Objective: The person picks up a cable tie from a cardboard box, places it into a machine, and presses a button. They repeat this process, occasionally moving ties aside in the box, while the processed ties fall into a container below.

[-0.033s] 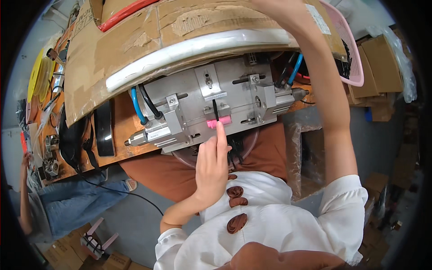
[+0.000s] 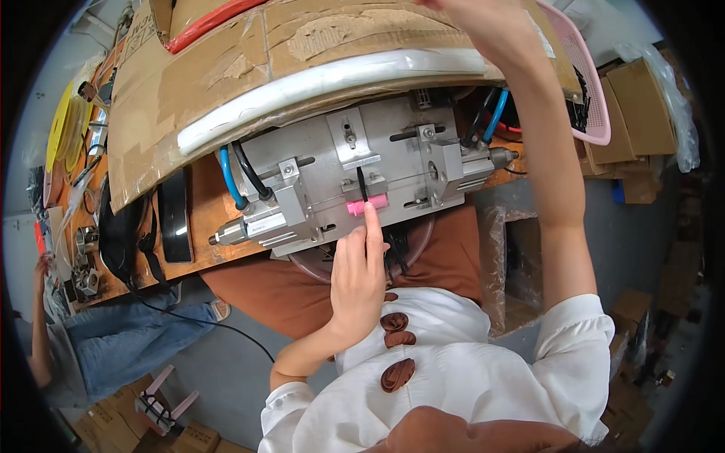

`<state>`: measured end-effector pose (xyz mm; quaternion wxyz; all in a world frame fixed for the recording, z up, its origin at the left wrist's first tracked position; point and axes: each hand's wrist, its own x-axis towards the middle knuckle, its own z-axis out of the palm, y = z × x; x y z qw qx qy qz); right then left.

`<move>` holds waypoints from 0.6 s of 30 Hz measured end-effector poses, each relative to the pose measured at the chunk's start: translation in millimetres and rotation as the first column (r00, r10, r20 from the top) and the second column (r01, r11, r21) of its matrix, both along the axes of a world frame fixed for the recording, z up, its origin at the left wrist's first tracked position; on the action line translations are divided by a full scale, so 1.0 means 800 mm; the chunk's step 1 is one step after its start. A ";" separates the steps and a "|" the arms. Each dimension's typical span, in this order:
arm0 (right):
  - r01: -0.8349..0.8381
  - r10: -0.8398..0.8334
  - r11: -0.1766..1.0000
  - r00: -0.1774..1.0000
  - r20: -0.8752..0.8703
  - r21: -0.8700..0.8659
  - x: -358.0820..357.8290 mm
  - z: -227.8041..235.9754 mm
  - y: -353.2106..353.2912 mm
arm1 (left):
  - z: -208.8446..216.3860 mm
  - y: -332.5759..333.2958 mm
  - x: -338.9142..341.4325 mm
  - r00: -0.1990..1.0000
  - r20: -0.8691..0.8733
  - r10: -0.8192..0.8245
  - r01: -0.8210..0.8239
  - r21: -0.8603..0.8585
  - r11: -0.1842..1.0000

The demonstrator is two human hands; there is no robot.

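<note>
A grey metal pneumatic fixture (image 2: 332, 177) sits on the wooden bench edge in front of me. A small pink piece (image 2: 368, 205) lies in its front slot, below a thin black pin (image 2: 362, 183). My left hand (image 2: 355, 279) reaches up from below, and its index fingertip touches the pink piece while the other fingers stay loosely bent, holding nothing. My right arm stretches up on the right. My right hand (image 2: 472, 19) rests on the cardboard sheet (image 2: 226, 68) at the top edge, with its fingers cut off by the frame.
A white curved strip (image 2: 317, 87) runs along the cardboard edge above the fixture. Blue and black hoses (image 2: 234, 177) enter its left side. A pink basket (image 2: 585, 83) and cardboard boxes (image 2: 638, 106) stand right. Another person in jeans (image 2: 113, 347) is at the left.
</note>
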<state>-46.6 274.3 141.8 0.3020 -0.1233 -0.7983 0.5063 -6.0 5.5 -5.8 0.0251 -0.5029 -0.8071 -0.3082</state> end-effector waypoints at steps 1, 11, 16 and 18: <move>0.030 -0.030 0.999 0.999 0.015 -0.023 0.021 0.003 -0.003 | 0.001 0.003 0.001 1.000 0.001 -0.007 0.007 0.003 1.000; 0.121 -0.072 0.964 0.977 -0.201 0.239 0.142 -0.082 -0.102 | 0.003 0.005 -0.004 0.990 -0.136 -0.025 0.005 -0.146 0.989; 0.071 -0.081 0.881 0.997 0.000 0.468 0.171 -0.148 -0.170 | 0.022 -0.003 0.003 0.997 0.076 0.018 -0.013 -0.065 0.998; 0.030 -0.071 0.873 0.995 0.067 0.486 0.170 -0.175 -0.187 | 0.026 -0.016 -0.002 0.994 0.083 0.067 -0.070 0.033 0.997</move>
